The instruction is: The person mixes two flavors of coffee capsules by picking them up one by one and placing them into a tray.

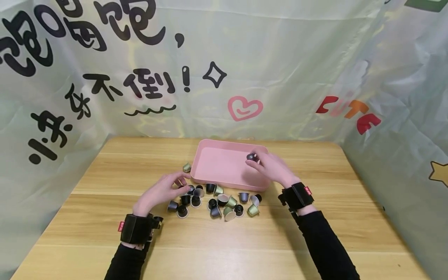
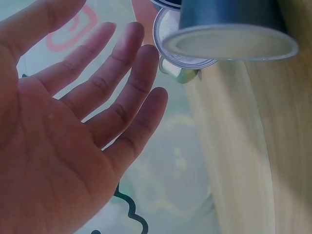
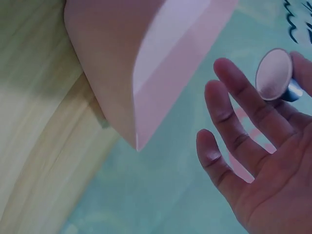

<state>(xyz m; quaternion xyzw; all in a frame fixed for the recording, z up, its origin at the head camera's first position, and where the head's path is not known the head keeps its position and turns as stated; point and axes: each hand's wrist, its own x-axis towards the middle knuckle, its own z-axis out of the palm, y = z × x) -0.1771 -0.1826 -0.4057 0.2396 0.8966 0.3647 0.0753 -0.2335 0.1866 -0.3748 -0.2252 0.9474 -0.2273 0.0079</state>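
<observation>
Between thumb and index finger, my right hand (image 1: 271, 166) pinches a dark coffee capsule (image 1: 251, 156) above the right part of the pink tray (image 1: 229, 143). In the right wrist view the pale round lid of that capsule (image 3: 274, 75) faces the camera, and the other fingers are spread. My left hand (image 1: 164, 190) hovers over the left end of a loose group of coffee capsules. Its fingers are spread and slightly bent, holding nothing in the left wrist view, where a dark blue capsule (image 2: 234, 24) looms close beside the fingertips.
Black, blue-grey and green capsules lie in front of the tray, among them a green capsule (image 1: 253, 210) at the right and a blue-grey capsule (image 1: 172, 206) at the left. One green capsule (image 1: 187, 167) sits by the tray's left edge. A printed cloth (image 1: 280, 70) hangs behind the wooden table (image 1: 227, 249).
</observation>
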